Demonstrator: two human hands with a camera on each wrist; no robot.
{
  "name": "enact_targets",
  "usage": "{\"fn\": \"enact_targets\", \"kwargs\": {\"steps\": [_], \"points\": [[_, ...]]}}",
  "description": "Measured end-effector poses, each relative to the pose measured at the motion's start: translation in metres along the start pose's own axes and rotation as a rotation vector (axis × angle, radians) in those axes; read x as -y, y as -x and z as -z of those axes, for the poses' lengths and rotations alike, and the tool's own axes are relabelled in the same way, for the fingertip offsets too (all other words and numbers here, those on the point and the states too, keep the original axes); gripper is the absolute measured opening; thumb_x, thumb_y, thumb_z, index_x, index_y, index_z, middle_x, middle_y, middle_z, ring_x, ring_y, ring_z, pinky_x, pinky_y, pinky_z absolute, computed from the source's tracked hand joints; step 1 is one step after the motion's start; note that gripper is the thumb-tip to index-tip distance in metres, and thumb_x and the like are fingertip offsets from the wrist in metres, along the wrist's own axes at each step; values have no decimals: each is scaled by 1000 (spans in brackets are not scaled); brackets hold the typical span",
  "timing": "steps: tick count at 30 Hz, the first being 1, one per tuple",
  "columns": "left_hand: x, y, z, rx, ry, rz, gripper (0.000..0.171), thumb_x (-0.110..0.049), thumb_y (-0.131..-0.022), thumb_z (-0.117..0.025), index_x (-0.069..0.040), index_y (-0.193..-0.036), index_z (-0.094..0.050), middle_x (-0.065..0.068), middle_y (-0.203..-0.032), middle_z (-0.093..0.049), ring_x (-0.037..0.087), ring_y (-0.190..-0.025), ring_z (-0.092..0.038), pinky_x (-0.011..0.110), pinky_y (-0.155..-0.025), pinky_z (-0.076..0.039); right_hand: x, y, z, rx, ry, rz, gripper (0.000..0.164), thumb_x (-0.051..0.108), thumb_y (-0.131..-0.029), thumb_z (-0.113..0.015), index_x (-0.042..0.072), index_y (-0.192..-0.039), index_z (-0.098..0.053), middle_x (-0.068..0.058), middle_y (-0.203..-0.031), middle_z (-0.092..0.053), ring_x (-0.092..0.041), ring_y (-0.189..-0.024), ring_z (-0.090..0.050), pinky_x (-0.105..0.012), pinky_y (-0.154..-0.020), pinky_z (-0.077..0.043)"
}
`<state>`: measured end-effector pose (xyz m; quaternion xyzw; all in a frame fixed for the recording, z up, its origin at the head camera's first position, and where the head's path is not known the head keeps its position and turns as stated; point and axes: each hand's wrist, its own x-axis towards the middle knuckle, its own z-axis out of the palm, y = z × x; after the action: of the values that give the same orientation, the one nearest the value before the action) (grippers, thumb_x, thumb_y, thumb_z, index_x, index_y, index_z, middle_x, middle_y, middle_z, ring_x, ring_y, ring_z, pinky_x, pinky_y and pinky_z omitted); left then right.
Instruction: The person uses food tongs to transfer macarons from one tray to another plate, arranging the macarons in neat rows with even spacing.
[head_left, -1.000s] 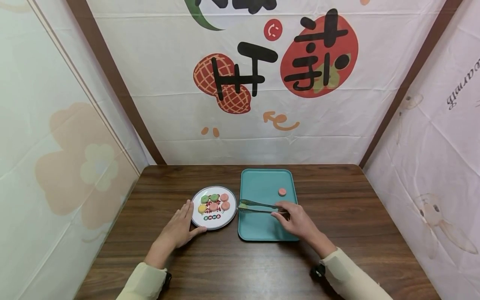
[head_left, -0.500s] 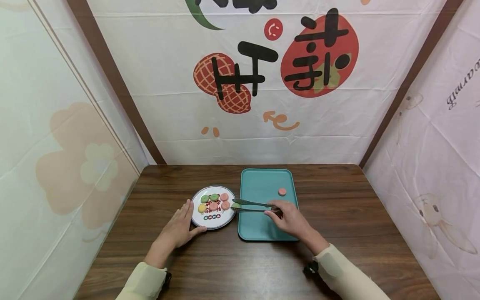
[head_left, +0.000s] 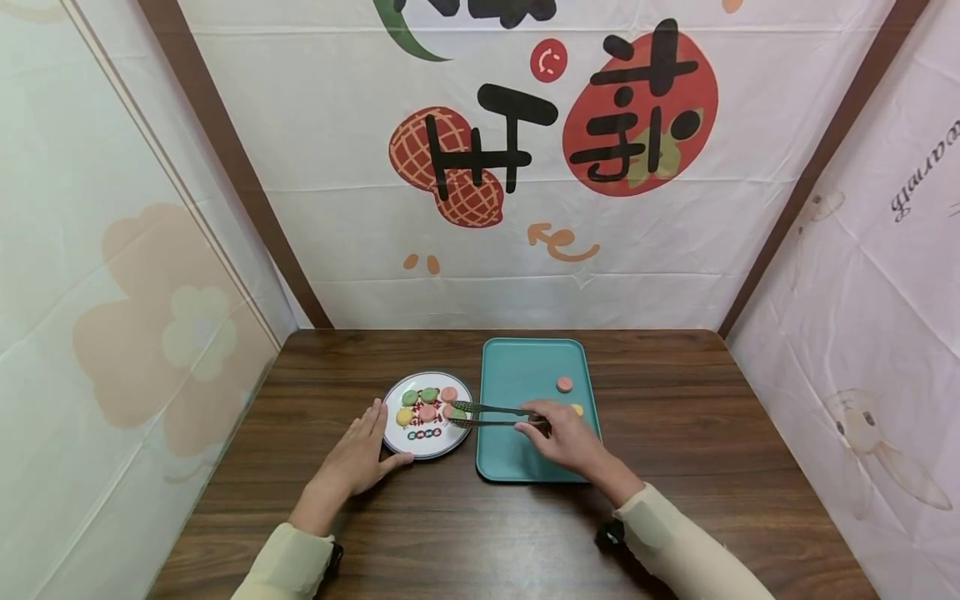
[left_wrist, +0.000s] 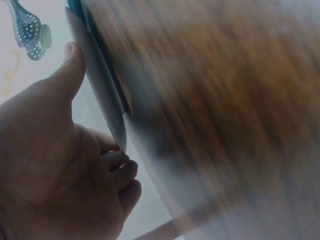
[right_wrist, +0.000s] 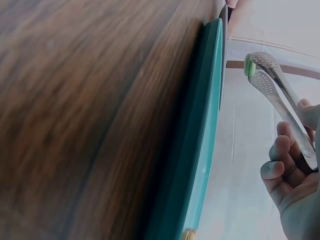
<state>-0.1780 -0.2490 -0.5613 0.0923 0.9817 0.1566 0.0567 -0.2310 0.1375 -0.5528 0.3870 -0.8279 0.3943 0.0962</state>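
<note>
Basically, it's a brown wood bench with a teal tray on the right and a white plate just beside it on the left. The person's left hand rests at the plate's left rim, fingers pretty straight and thumb spread toward the near side, not clutching anything as far as the head view shows. The right hand is over the tray, fingers and thumb pinching the metal tongs by both arms, only slightly spread. Between the tongs' perforated ends sits a green macaron, roughly flat, above the plate's right side. Can't tell if it touches the pink macaron by it.

Handling-wise, that green one looks super light and stiffish, probably crumbly if it's real, and it might pop out under a hard squeeze. Opposite sides of the round edge, gentle even pressure, seems the best hold.
</note>
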Motion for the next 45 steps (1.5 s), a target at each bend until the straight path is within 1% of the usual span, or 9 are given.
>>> {"fn": "enact_targets", "kwargs": {"steps": [4, 8, 14, 19, 26, 34, 38, 43, 45], "points": [[0, -1, 0, 5, 2, 4, 110, -61, -101, -67, 15, -164, -18, 35, -173, -15, 50, -160, -22, 61, -131, -22, 4, -4, -4, 19, 15, -8, 30, 24, -106, -73, 1, -126, -74, 4, -94, -71, 0, -69, -56, -24, -61, -55], [2, -2, 0, 12, -2, 7, 111, -63, -101, -66, 14, -165, -18, 35, -173, -14, 50, -160, -21, 61, -131, -21, 7, -10, -9, 27, 25, 4, 32, 25, -106, -73, 0, -125, -74, 5, -89, -69, 0, -66, -54, -23, -59, -53], [4, -3, -1, 15, -7, 7, 111, -62, -101, -66, 14, -165, -17, 34, -174, -13, 48, -161, -20, 60, -132, -20, 10, -18, -16, 49, 30, 15, 33, 27, -106, -72, 1, -126, -74, 7, -88, -67, 0, -64, -52, -22, -58, -51], [4, -3, -1, 5, -10, 0, 112, -64, -101, -65, 14, -165, -17, 34, -174, -14, 49, -161, -21, 61, -131, -21, 13, -24, -21, 60, 22, 13, 29, 28, -107, -71, 4, -124, -74, 8, -85, -65, 0, -64, -50, -22, -56, -49], [2, -2, 0, -5, -15, -16, 109, -60, -101, -67, 16, -164, -20, 36, -172, -17, 50, -160, -23, 61, -131, -23, 18, -30, -29, 75, 26, 32, 28, 25, -106, -72, 1, -121, -74, 7, -83, -63, 0, -63, -48, -20, -55, -47], [0, -1, 1, 7, -8, -6, 110, -61, -101, -67, 15, -164, -19, 35, -173, -15, 49, -160, -22, 60, -131, -22, 24, -35, -41, 97, 10, -2, 30, 29, -107, -70, 3, -120, -75, 9, -79, -60, 0, -60, -46, -21, -54, -45], [1, 0, 1, 10, -9, -6, 110, -61, -101, -66, 15, -164, -19, 35, -173, -15, 49, -160, -22, 61, -131, -22, 28, -38, -48, 108, 39, -15, 28, 27, -107, -71, 4, -121, -76, 7, -81, -62, 0, -63, -49, -20, -58, -48], [1, 0, 2, 3, -7, -14, 109, -60, -101, -67, 16, -164, -19, 36, -172, -16, 49, -160, -23, 61, -131, -23, 29, -41, -56, 108, 61, -34, 29, 28, -106, -72, 2, -119, -76, 2, -88, -69, -2, -70, -55, -21, -63, -52], [2, 0, 2, 2, -7, -13, 109, -60, -101, -68, 16, -164, -19, 36, -172, -16, 49, -160, -23, 61, -131, -23, 31, -43, -58, 106, 56, -37, 29, 28, -106, -72, 2, -117, -76, 2, -88, -69, -2, -69, -56, -22, -63, -52]]}}
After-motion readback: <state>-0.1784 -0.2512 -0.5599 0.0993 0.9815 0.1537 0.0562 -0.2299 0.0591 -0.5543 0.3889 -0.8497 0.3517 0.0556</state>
